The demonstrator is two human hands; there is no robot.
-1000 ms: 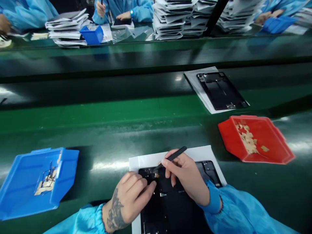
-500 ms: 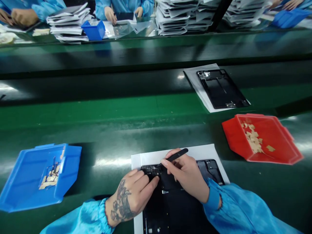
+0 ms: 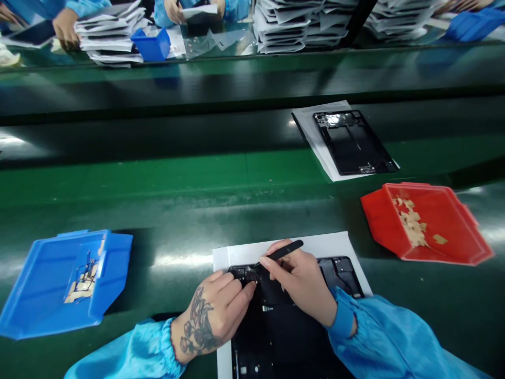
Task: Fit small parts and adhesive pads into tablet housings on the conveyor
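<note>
A black tablet housing [image 3: 292, 337] with its inside facing up lies on a white sheet [image 3: 221, 258] in front of me. My right hand [image 3: 300, 279] grips black tweezers [image 3: 286, 250], their tips down at small parts near the housing's top left corner. My left hand [image 3: 216, 308], tattooed on its back, rests over that same corner with fingers curled and thumb and forefinger close together beside the tweezer tips. Whatever those left fingers pinch is too small and too hidden to make out.
On the left is a blue bin [image 3: 35, 284] with thin dark strips and pale pieces. A red bin [image 3: 445, 226] holding beige scraps stands right. Farther off lies another tablet housing [image 3: 355, 147] on white wrapping. Beyond, co-workers' hands [image 3: 65, 29] are near stacked white packets [image 3: 280, 23].
My left thumb and forefinger have shifted slightly at the corner, while the tweezers stay almost in place. Across the bench, co-workers' hands and the items they handle have moved.
</note>
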